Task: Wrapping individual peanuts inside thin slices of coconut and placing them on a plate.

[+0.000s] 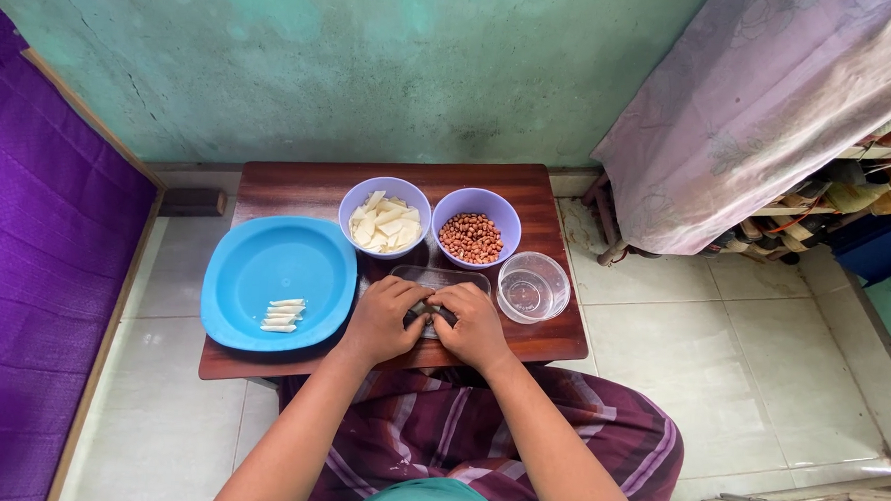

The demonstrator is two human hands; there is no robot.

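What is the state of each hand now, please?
Left hand: curled, fingers pressing something small on the clear tray; the item is hidden.
Right hand: curled on the same spot, likewise.

No packages, labels, signs or screens show anywhere in view

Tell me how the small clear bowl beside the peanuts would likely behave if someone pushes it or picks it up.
The clear bowl looks thin and see-through, so it is probably light and would slide easily on the smooth wooden table. It sits close to the table's right edge, so a push might send it off. Whether it holds liquid is unclear.
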